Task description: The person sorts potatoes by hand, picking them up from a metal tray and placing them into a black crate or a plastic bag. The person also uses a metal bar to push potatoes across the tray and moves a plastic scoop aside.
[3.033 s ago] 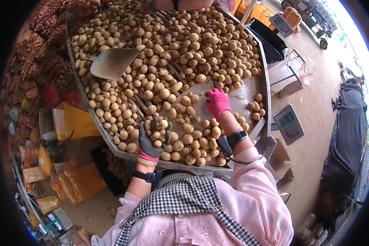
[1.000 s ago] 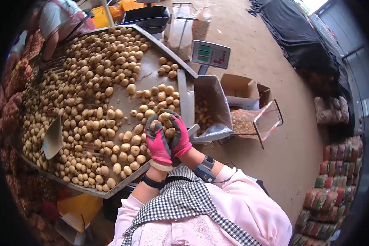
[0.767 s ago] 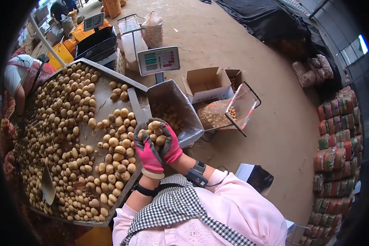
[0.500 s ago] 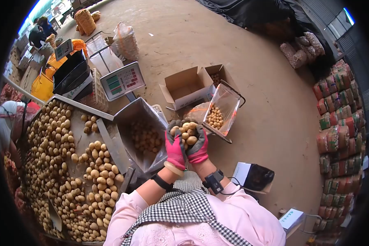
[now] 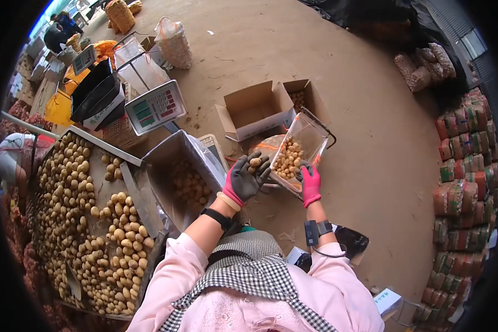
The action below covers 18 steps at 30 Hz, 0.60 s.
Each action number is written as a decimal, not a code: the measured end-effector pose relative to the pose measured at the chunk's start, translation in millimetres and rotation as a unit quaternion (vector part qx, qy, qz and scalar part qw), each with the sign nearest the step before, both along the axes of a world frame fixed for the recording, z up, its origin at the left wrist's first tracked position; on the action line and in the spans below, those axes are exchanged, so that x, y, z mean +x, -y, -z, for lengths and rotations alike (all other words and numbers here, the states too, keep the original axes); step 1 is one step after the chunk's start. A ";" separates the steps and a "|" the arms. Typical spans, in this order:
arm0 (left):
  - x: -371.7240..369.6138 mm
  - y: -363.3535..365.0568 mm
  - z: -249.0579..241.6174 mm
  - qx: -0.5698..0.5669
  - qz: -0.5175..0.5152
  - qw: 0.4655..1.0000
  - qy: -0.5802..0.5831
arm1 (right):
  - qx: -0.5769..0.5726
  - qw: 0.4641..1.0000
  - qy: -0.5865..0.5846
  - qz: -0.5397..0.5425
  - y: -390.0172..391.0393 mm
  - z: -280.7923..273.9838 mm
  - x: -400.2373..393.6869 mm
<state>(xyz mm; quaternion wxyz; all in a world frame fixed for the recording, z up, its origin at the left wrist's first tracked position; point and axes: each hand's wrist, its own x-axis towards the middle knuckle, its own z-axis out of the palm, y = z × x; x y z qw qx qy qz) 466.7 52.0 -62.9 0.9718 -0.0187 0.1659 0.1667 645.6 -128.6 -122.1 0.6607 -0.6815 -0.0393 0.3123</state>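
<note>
My left hand (image 5: 247, 178), in a pink and grey glove, is palm up with a small potato (image 5: 255, 162) resting on its fingers. It is between the lined box of potatoes (image 5: 169, 152) on the left and the plastic-lined basket (image 5: 311, 133) on the right. My right hand (image 5: 309, 181), gloved alike, is at the basket's right near corner with its fingers apart, beside the potatoes (image 5: 288, 159) inside. Whether its fingertips touch any potato cannot be told.
A sorting table (image 5: 130, 185) covered with potatoes stands at left, a person's sleeve (image 5: 19, 149) beyond it. A scale display (image 5: 156, 107) rises behind the lined box. Open cartons (image 5: 254, 108) lie ahead. Stacked sacks (image 5: 462, 196) line the right side.
My hands were cupped together around several potatoes and have parted. The right moved right to the basket, which holds more potatoes. One potato stays on my left hand.
</note>
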 end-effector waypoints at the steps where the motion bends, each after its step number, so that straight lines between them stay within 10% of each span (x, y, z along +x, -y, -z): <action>1: -12.8 -2.9 -6.5 -0.001 -0.003 1.000 0.012 | 0.018 0.998 0.048 -0.029 -8.1 -12.7 -19.2; 6: -75.5 -8.4 -25.2 0.034 -0.029 0.999 0.022 | 0.010 0.947 0.292 -0.132 -65.7 -96.3 -112.0; 8: -102.2 -5.5 -28.2 0.056 -0.033 0.998 0.001 | 0.039 0.806 0.546 -0.226 -92.7 -125.8 -139.8; 10: -128.9 -0.4 -0.7 0.327 -0.055 0.942 0.053 | 0.065 0.769 0.552 -0.317 -110.4 -118.3 -161.1; 11: -143.2 -3.8 -4.2 0.058 -0.045 0.984 0.160 | 0.081 0.728 0.554 -0.396 -116.7 -115.0 -172.5; 18: -235.1 15.6 -41.8 0.088 -0.114 0.989 0.024 | 0.119 0.829 0.367 -0.404 -130.0 -121.9 -250.8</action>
